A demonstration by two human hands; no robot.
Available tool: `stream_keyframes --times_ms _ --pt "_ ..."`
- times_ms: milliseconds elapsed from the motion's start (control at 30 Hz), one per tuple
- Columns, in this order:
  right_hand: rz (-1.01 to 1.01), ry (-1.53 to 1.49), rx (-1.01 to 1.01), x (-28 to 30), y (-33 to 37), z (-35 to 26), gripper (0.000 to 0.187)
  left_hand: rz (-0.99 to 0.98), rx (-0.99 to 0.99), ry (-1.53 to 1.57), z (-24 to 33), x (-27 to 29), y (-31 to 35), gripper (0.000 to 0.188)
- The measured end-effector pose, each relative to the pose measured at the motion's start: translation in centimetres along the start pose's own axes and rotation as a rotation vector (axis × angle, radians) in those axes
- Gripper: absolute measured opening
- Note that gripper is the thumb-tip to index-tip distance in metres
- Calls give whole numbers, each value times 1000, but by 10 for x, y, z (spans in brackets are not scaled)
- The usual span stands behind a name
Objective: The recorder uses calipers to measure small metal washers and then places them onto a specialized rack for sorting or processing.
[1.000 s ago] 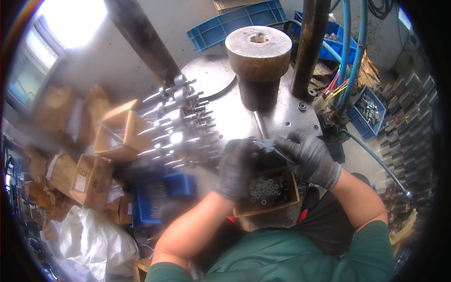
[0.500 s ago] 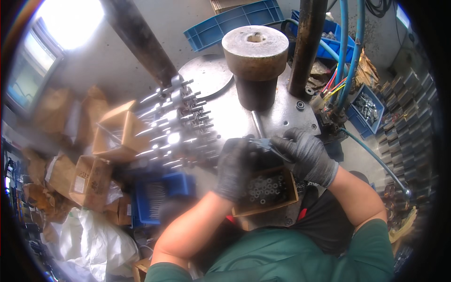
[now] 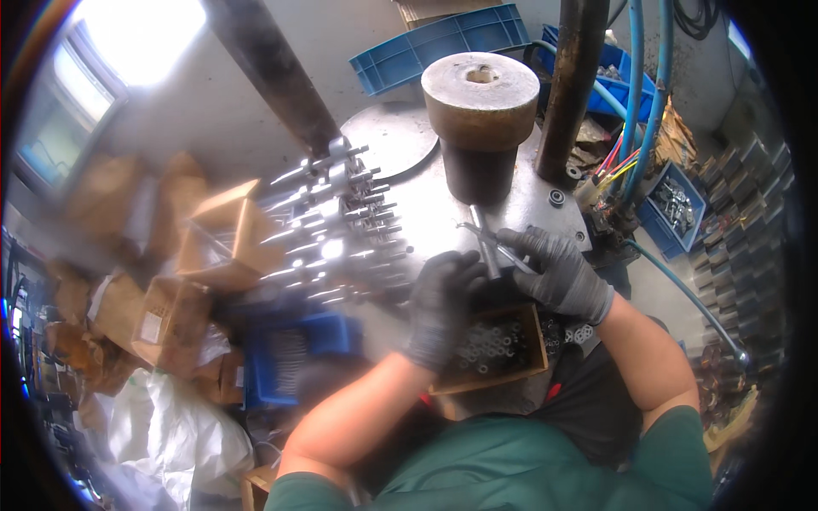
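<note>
Gloved hands — left point(image 3: 440, 307) curled over the small wooden box of grey metal nuts point(image 3: 497, 349), right point(image 3: 558, 271) pinching a slim metal rod point(image 3: 484, 243) — so assembly looks barely begun, the box seemingly full.

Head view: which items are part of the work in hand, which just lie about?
In use:
left hand
right hand
metal rod
box of small metal rings
round machine table

Lying about:
cardboard boxes
blue crates
white sack
</note>
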State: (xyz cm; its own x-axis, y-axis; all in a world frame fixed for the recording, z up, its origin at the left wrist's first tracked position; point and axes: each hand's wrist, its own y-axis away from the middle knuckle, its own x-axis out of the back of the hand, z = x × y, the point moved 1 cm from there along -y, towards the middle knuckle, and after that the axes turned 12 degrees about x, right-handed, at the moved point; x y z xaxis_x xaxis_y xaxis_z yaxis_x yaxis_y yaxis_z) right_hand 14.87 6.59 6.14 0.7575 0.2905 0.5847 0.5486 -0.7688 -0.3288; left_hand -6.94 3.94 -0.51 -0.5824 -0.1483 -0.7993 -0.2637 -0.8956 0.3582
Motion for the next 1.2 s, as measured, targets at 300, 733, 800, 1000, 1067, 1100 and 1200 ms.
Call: stream_keyframes --times_ms 300,733,800,1000,1067,1100,1200 --pt "163 -563 -127 -36 -68 9 60 -82 288 -426 -60 4 17 33" --pt "118 -454 -108 -88 -126 50 64 -34 409 -492 -69 14 10 23" --pt "71 -460 -116 -83 -129 51 65 -1 441 -430 -70 17 10 23" --pt "22 -550 -43 -69 -133 48 66 -21 481 -409 -81 32 -2 22" --pt "18 -577 -72 -69 -132 45 65 -51 550 -355 -81 37 -5 21" --pt "6 -584 -100 -69 -132 44 66 -58 567 -366 -81 38 -5 25" --pt "-33 -599 -127 -61 -133 44 68 -43 589 -412 -77 35 -3 34"
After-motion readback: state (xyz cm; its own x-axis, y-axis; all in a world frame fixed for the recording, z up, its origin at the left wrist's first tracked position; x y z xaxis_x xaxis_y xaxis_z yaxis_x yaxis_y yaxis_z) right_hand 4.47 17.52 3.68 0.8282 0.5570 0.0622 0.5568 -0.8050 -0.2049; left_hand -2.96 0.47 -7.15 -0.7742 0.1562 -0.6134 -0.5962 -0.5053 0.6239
